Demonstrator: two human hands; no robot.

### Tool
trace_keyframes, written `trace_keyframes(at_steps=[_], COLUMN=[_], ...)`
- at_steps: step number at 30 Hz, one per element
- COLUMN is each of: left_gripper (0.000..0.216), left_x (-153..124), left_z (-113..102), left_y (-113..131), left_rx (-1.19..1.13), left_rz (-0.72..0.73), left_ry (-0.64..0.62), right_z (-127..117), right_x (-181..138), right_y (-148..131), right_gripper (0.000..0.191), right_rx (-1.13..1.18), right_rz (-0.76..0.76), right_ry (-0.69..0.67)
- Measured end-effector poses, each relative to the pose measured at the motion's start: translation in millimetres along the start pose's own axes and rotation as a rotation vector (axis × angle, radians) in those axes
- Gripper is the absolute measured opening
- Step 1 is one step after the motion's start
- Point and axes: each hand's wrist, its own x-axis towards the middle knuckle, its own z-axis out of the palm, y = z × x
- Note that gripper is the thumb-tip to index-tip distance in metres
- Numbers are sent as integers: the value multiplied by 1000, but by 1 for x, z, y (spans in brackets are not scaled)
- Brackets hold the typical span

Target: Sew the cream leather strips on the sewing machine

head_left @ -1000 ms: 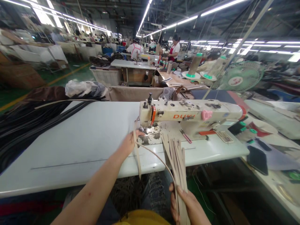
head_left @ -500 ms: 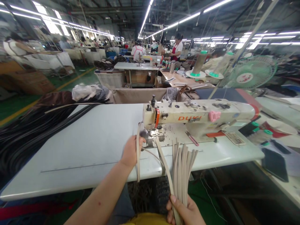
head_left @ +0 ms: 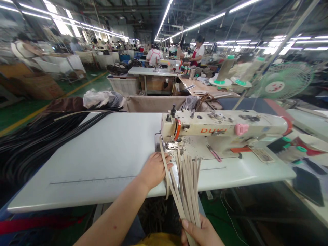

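My right hand [head_left: 200,232] is closed around a fanned bundle of narrow beige strips [head_left: 191,184] at the table's front edge. The upper ends of the bundle reach the tabletop just before the sewing machine [head_left: 217,126]. My left hand [head_left: 156,171] rests on the table by the presser foot [head_left: 172,146], its fingers bent around a single beige strip [head_left: 164,159]. This strip runs from behind the needle area across the fingers, and part hangs over the table edge. The left fingertips are partly hidden by the strips.
Pink-handled thread snips [head_left: 214,153] lie on the machine bed. Long black strips [head_left: 25,153] are heaped at the left. Thread cones [head_left: 225,70] and a green fan [head_left: 282,82] stand behind at the right. A dark phone-like slab [head_left: 309,186] lies on the side table. Co-workers sit or stand farther back.
My left hand has moved right and toward me, nearer the bundle. The bundle in my right hand has swung left, toward the left hand. The view has shifted slightly.
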Motion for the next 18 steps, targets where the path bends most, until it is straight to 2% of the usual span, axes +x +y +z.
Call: trace_keyframes(at_steps=[5,11,18], left_gripper=[33,31,37], left_x=[-1,0,0], left_z=[9,7,11], left_y=[-1,0,-1], left_rx=[64,148,169], left_rz=[-8,-60,-57], left_ry=[0,20,12], right_z=[4,12,13], right_x=[8,10,10], right_y=[0,-3,-7], right_gripper=[63,63,63], right_rx=[15,-7,25], right_rz=[-6,-26,-46], right_ry=[8,1,16])
